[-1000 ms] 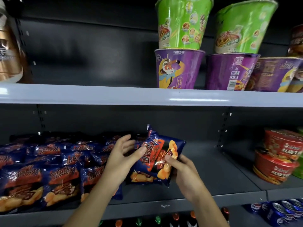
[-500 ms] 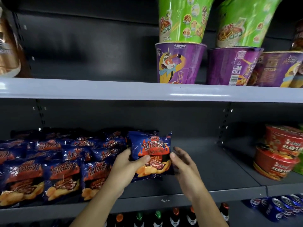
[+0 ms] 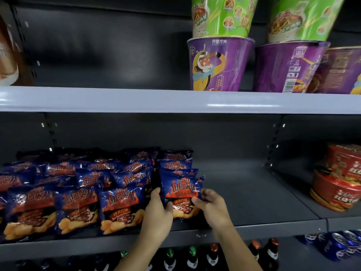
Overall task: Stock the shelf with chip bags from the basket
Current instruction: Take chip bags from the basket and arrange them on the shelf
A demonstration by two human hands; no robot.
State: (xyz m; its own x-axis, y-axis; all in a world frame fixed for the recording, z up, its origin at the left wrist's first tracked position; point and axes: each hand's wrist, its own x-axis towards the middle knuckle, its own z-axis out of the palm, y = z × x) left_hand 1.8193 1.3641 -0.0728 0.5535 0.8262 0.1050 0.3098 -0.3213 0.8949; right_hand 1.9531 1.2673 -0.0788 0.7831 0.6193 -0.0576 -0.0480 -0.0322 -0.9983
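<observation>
Shelving fills your view, and at its far left, on the upper shelf [image 3: 117,99], a brown and gold package [image 3: 7,55] is cut off by the frame. Below it, the left half of the middle shelf [image 3: 254,202] is packed with rows of dark blue barbecue chip bags [image 3: 78,202]. They stand upright and overlap from the near edge to the back panel.

Your left hand [image 3: 158,212] is just right of the near row, its fingers curled round the left edge of one more chip bag [image 3: 182,189]. You hold this bag upright at the near end of the rightmost column, touching the bags behind it. Whether its bottom sits fully on the deck you cannot tell, since your hands cover it. Your right hand [image 3: 212,207] pinches the bag's right side, thumb pressed on the front and the other fingers tucked behind.

Right of that hand runs the grey shelf deck. Above, on the upper shelf, purple noodle cups [image 3: 218,65] stand in a row with green noodle cups [image 3: 220,16] stacked on them. At the far right of the middle shelf, red noodle bowls [image 3: 338,184] are stacked, well apart from the chips. Under the near edge, bottles [image 3: 192,257] with coloured caps line the lower shelf, and blue cans [image 3: 336,245] lie to their right.
</observation>
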